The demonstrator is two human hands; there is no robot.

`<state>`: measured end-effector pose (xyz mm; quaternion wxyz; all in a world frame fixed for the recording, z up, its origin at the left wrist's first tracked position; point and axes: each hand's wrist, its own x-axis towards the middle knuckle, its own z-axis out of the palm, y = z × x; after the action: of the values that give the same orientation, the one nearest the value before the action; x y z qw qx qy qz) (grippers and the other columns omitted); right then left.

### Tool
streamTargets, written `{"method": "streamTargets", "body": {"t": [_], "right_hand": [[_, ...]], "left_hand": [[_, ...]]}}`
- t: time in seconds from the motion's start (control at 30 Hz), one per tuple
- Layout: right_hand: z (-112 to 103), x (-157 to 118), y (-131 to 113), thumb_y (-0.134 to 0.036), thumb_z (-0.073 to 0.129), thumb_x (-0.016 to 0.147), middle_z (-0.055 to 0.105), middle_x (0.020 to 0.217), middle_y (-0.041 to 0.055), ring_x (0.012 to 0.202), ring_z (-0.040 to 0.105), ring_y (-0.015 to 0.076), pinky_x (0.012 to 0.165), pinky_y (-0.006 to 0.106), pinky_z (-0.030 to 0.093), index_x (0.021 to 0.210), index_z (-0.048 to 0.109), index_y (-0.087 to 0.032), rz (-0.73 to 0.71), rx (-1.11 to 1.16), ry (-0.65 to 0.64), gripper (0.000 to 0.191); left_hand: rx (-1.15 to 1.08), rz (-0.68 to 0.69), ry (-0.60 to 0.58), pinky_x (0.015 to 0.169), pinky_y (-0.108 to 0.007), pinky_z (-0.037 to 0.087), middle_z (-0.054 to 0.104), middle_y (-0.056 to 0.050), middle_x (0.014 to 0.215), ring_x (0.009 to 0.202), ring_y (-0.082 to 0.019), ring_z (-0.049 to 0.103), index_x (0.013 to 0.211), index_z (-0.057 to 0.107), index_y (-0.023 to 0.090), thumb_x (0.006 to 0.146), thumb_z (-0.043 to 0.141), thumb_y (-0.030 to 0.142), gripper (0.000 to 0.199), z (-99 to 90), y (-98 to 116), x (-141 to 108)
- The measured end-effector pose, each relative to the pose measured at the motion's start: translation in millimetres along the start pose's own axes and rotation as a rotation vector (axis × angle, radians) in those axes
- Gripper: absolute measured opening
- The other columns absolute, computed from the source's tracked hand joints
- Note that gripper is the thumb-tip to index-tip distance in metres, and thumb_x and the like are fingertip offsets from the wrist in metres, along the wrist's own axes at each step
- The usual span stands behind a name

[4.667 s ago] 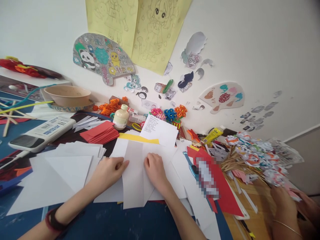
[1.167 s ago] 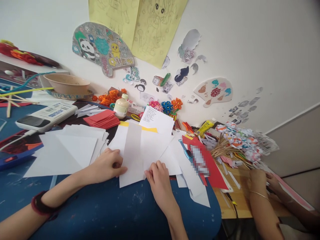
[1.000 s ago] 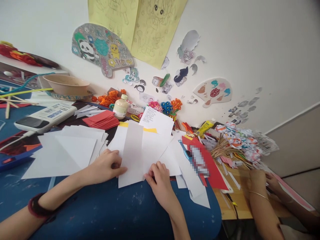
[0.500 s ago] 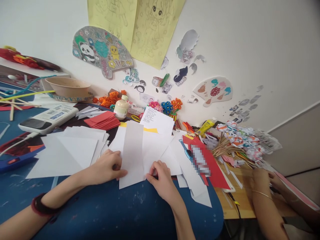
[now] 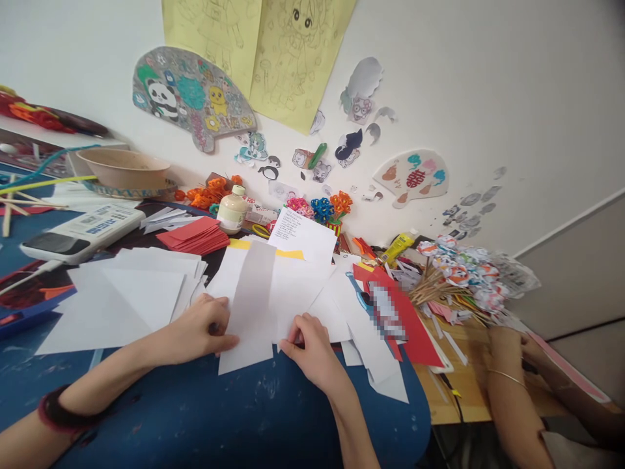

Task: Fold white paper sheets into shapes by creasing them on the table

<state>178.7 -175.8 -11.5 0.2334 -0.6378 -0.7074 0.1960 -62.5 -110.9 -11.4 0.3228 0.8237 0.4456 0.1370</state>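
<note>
A long white paper strip [image 5: 252, 306] stands out over other white sheets near the front of the blue table, its top end slightly bowed. My left hand [image 5: 198, 329] is closed on the strip's left edge, thumb on top and fingers curled beneath. Just right of the strip, my right hand [image 5: 308, 348] has its fingers curled and its thumb tip near the front corner of a white sheet [image 5: 305, 290]; whether paper is pinched there is hidden. Beside my left wrist lies a stack of white paper [image 5: 141, 293].
Behind the sheets are red paper slips [image 5: 195, 236], a glue bottle [image 5: 232, 210] and a handwritten card [image 5: 303, 234]. A white device [image 5: 90, 231] with a cable lies left. Red paper [image 5: 422, 342] lies right, near another person's arm [image 5: 510, 391] at a wooden table.
The strip's front end has shifted left with my left hand, and the strip bows more. A narrow gap now shows between its right edge and my right thumb. The view has shifted slightly.
</note>
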Motion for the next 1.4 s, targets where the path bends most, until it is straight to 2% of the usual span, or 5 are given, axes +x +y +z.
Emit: {"method": "streamTargets", "body": {"t": [0.6,0.73,0.87,1.2,1.4], "right_hand": [[10.9,-11.9,2.7,-0.034,0.049,0.092,0.061,0.079,0.002,0.073,0.055,0.0166,0.068,0.028,0.044,0.087,0.061,-0.022,-0.064,0.347,0.253,0.018],[6.8,-10.3,-3.0,-0.041,0.052,0.09,0.064,0.088,0.0045,0.079,0.059,0.018,0.067,0.026,0.047,0.108,0.062,-0.021,-0.044,0.536,0.279,0.029],[7.5,-14.1,-2.1,-0.048,0.054,0.087,0.059,0.065,0.002,0.064,0.058,0.0171,0.057,0.025,0.044,0.077,0.062,-0.017,0.045,0.676,0.292,0.034],[-45.2,-53.0,76.2,-0.055,0.056,0.081,0.053,0.049,-0.0016,0.039,0.045,0.0122,0.04,0.022,0.032,0.097,0.063,-0.014,0.283,0.587,0.415,0.044],[-83.6,-70.7,121.9,-0.048,0.056,0.077,0.053,0.042,-0.0016,0.037,0.049,0.0178,0.041,0.028,0.036,0.117,0.059,-0.012,0.364,0.38,0.402,0.053]], "left_hand": [[-0.102,-0.072,0.358,0.059,-0.026,0.036,0.052,0.001,0.057,0.059,-0.015,0.049,0.06,0.047,0.02,0.091,0.032,0.054,0.048,-9.4,-2.2,14.2],[-0.089,0.059,0.252,0.06,-0.026,0.037,0.055,0.001,0.055,0.057,-0.014,0.05,0.058,0.047,0.019,0.091,0.034,0.052,0.049,-8.0,20.9,16.4],[-0.125,0.131,0.057,0.057,-0.024,0.038,0.058,0.001,0.058,0.056,-0.013,0.052,0.059,0.05,0.019,0.092,0.034,0.052,0.05,-2.5,54.7,21.1],[0.558,0.192,0.301,0.097,-0.049,0.036,0.043,-0.019,0.143,0.127,-0.039,0.041,0.131,0.051,0.013,0.087,0.051,0.044,0.054,53.0,67.2,62.2],[0.761,0.096,0.383,0.094,-0.052,0.038,0.046,-0.024,0.139,0.122,-0.045,0.044,0.134,0.047,0.004,0.087,0.048,0.038,0.058,80.0,76.2,65.6]]}}
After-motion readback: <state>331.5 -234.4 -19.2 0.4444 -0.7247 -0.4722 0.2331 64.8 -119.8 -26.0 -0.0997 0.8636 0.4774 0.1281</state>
